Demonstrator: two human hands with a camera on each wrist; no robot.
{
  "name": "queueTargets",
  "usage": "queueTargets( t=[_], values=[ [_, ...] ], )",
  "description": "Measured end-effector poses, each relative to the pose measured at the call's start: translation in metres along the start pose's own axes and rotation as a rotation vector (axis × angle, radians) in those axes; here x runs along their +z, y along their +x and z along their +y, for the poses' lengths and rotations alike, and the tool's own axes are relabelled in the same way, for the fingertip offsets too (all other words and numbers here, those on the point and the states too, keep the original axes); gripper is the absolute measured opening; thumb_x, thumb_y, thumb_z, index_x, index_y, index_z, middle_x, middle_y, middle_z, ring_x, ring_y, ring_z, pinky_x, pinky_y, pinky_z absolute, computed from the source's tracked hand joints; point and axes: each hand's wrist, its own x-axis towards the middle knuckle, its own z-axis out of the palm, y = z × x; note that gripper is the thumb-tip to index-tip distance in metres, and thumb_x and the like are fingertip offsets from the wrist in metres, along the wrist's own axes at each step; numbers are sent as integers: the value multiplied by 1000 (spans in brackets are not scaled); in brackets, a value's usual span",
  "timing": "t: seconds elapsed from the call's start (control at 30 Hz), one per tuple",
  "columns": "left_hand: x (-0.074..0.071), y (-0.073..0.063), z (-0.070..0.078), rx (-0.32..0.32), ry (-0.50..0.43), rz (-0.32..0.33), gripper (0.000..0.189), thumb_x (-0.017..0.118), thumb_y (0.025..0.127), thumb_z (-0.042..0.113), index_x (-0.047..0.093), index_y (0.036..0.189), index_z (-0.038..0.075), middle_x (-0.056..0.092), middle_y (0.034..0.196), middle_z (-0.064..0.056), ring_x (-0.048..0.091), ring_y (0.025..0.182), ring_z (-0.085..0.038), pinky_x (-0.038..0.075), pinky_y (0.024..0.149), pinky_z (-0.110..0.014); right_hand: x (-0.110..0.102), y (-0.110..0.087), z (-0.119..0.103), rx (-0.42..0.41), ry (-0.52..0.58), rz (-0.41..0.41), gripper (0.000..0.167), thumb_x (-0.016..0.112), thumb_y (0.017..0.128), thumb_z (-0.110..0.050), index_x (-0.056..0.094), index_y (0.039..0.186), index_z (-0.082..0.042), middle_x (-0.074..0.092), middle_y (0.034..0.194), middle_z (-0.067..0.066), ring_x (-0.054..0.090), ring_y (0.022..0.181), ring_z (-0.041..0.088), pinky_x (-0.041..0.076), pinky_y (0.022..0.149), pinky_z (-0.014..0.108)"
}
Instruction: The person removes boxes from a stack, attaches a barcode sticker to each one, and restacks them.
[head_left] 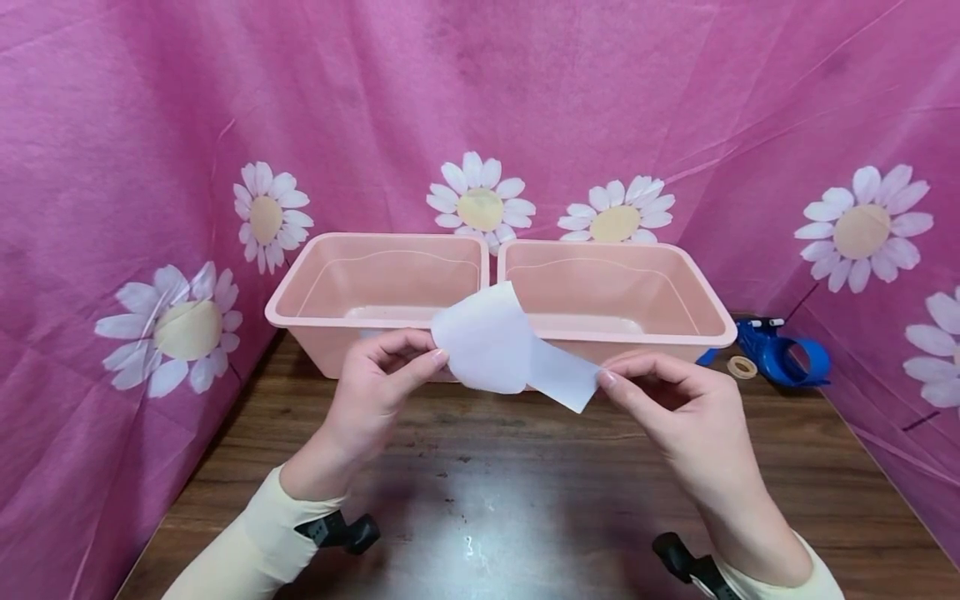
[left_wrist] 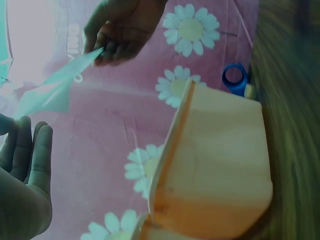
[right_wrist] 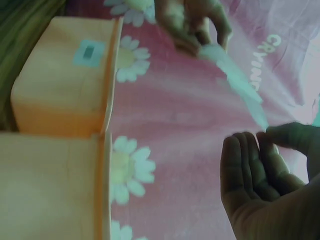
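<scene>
Left hand (head_left: 378, 383) and right hand (head_left: 693, 404) pinch opposite ends of a white sheet (head_left: 483, 342), pink plastic bins (head_left: 322, 352) on the far side.

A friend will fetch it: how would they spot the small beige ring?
Find the two pink bins on the wooden table. Just past the right end of the right bin sits a blue tape dispenser. The beige ring lies to its left, much smaller and pale rather than blue.

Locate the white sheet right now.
In the head view, the white sheet is near the centre, pinched between the left hand and right hand, in front of where the two pink bins meet.
</scene>
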Motion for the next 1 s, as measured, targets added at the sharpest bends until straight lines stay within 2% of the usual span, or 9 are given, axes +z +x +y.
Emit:
queueTargets(
  t=[0.13, 0.3, 0.37, 0.47, 0.57, 0.7, 0.77, 0.87, 1.0],
  values=[
    [-12, -3, -4, -28, 29, 3, 42, 67, 101, -14, 84, 98, 24, 81, 97, 6, 77, 89, -8, 71, 86, -32, -12, -2, 7, -21, -64, -6, 7, 84, 98, 0, 85, 102, -5, 84, 104, 2, 77, 87, 14, 64, 77, 18],
    [-21, -8, -20, -157, 31, 23, 35, 67, 103, -10, 84, 97, 20, 80, 95, 5, 78, 89, -12, 71, 87, -34, -24, -6, 20, 8, -228, 31, 7, 87, 98, -7, 86, 105, -8, 84, 95, -13, 76, 78, 8, 61, 70, 17],
    [-21, -9, -31, -248, 33, 34, 25, 69, 103, -6, 84, 98, 13, 80, 97, 2, 79, 89, -14, 71, 88, -36, -30, -7, 26, 29, -270, 52, 9, 88, 98, -9, 86, 107, -8, 83, 91, -15, 74, 75, 6, 59, 67, 16],
    [-16, -14, -50, -407, 46, 14, 11, 74, 102, 0, 82, 109, -2, 82, 106, -5, 81, 90, -16, 71, 91, -37, -40, -7, 32, 50, -307, 87, 10, 88, 98, -10, 86, 108, -7, 82, 88, -18, 71, 72, 5, 57, 65, 16],
    [-6, -25, -72, -580, 53, -63, 25, 76, 101, 4, 76, 119, -13, 82, 113, -13, 82, 87, -17, 71, 89, -34, -47, -8, 37, 65, -332, 106, 11, 88, 99, -12, 86, 108, -8, 81, 87, -20, 69, 73, 5, 55, 64, 16],
    [14, -46, -97, -771, 0, -163, 26, 75, 99, 3, 75, 116, -17, 81, 98, -13, 79, 77, -14, 70, 80, -28, -51, -8, 41, 73, -348, 92, 10, 87, 99, -14, 85, 107, -8, 80, 85, -20, 68, 73, 4, 54, 63, 16],
    [23, -55, -106, -845, -28, -183, 21, 75, 99, 3, 77, 113, -14, 80, 88, -10, 78, 74, -12, 70, 75, -26, -50, -8, 44, 77, -354, 83, 10, 88, 99, -14, 85, 106, -8, 79, 83, -20, 68, 72, 4, 54, 63, 16],
    [30, -66, -118, -907, -37, -199, 17, 75, 100, 2, 78, 112, -11, 78, 82, -7, 77, 72, -12, 69, 72, -25, -48, -10, 47, 83, -361, 70, 9, 88, 99, -15, 86, 105, -8, 79, 82, -21, 68, 71, 3, 54, 62, 16],
    [26, -72, -126, -895, 37, -205, 17, 77, 101, 0, 79, 112, -12, 81, 83, -11, 78, 73, -12, 69, 70, -25, -45, -12, 49, 95, -353, 49, 8, 88, 99, -15, 86, 105, -9, 78, 81, -21, 68, 70, 3, 54, 62, 17]
  ],
)
